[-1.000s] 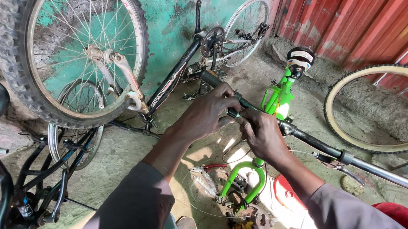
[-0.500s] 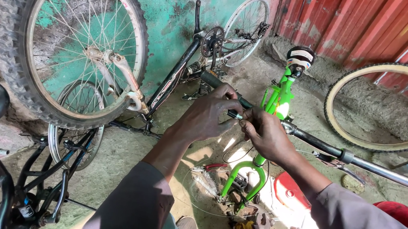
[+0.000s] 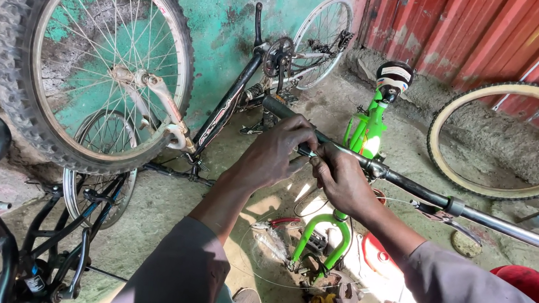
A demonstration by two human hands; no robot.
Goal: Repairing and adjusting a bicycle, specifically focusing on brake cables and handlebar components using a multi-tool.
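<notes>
A black handlebar (image 3: pixel 406 186) runs across a bright green bicycle frame (image 3: pixel 365 136) that stands in front of me. My left hand (image 3: pixel 279 155) wraps around the bar left of the stem. My right hand (image 3: pixel 340 178) grips the bar right beside it, fingers curled over the top. The two hands touch each other at the fingertips. A brake lever (image 3: pixel 442 214) hangs under the right half of the bar. The green fork (image 3: pixel 320 243) stands below my hands.
An upturned black bicycle (image 3: pixel 228 110) with a knobby wheel (image 3: pixel 92 63) leans on the green wall. Another black bicycle (image 3: pixel 16 241) stands at lower left. A loose tan-walled tyre (image 3: pixel 436 157) lies right. Red-handled pliers (image 3: pixel 283 222), a red lid (image 3: pixel 376 254) and small parts lie on the ground.
Both hands stay on the handlebar and have shifted only slightly, the fingers working closer together near the stem. The bar has tilted a little.
</notes>
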